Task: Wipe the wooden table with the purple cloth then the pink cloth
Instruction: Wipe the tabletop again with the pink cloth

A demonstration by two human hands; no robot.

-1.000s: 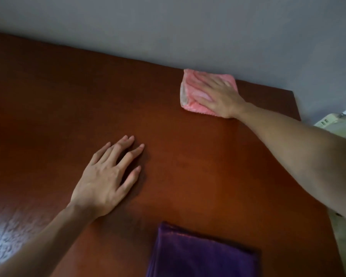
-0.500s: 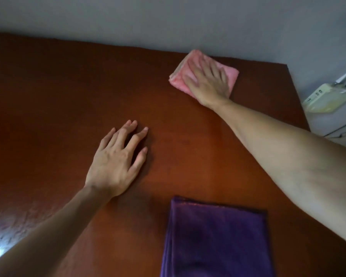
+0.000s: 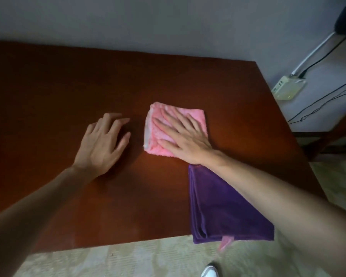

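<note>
Pink cloth (image 3: pixel 158 134), folded, lies flat near the middle of the wooden table (image 3: pixel 48 92); the right hand (image 3: pixel 185 139) presses on it with fingers straight and spread. Purple cloth (image 3: pixel 218 208), folded, lies just behind it at the table's near edge, partly under the right forearm. The left hand (image 3: pixel 102 142) rests open on the bare wood beside the pink cloth.

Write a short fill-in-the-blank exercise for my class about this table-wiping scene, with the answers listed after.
1. The right hand presses flat on the folded ____ cloth.
2. The left hand rests directly on the wooden ____.
3. The folded purple cloth lies under the right ____.
4. The purple cloth hangs over the table's ____ edge.

Answers: pink; table; forearm; near
</note>
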